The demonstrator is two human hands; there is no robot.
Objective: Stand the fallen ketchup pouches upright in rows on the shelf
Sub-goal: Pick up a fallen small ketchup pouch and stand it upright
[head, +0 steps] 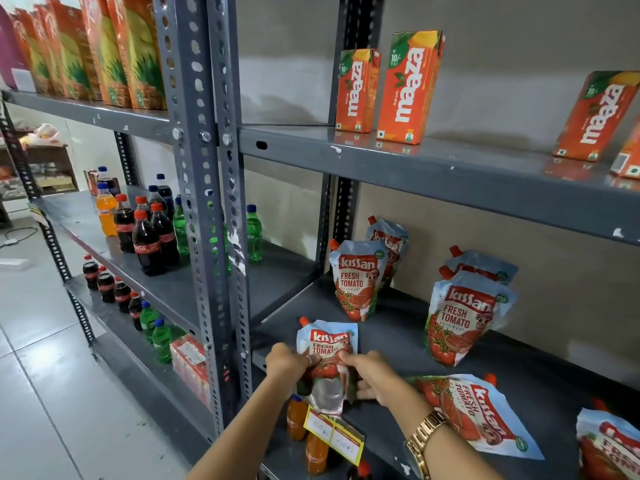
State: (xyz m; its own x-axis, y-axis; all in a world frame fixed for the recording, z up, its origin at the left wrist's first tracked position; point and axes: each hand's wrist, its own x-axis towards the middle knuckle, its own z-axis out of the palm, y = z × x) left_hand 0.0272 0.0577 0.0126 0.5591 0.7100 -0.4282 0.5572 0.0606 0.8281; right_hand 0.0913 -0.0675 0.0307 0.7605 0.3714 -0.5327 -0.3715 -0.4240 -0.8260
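I am standing at a grey metal shelf (398, 320) that is holding ketchup pouches. Four pouches are standing upright toward the back in two short rows: a left pair (358, 278) and a right pair (464, 313). Two more are lying flat near the front edge, one just right of my hands (474, 410) and one at the far right, cut off by the frame (609, 445). I am holding a fifth pouch (327, 358) upright at the front left corner, its silver base tilted toward me. My left hand (285, 362) is clamping its left side and my right hand (372, 374) is gripping its right side. A yellow price tag (334, 434) is hanging below.
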